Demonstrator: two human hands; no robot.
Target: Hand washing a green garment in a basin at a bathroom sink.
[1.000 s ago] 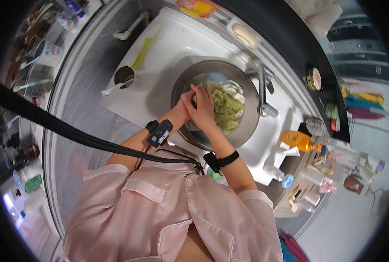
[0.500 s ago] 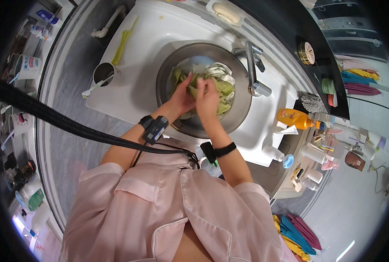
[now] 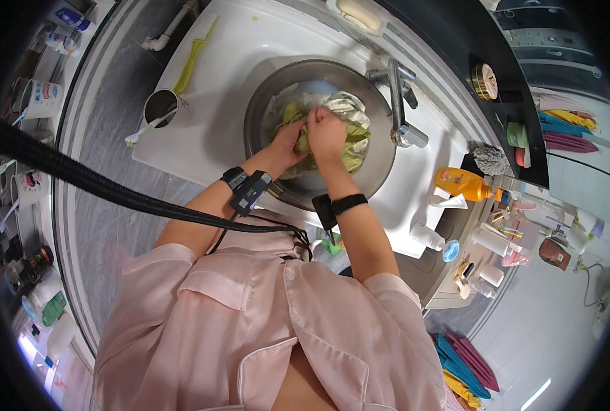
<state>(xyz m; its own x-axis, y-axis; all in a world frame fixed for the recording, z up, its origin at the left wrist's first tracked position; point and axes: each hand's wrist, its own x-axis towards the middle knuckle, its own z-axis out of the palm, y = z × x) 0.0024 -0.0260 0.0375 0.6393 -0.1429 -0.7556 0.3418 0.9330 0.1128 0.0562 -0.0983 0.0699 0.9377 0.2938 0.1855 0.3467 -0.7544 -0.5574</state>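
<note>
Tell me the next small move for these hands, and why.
Probably rub the green cloth against itself: the right hand is curled over a bunched part, the left hand sits close beside it against the cloth, and the rest lies in the metal basin.
</note>
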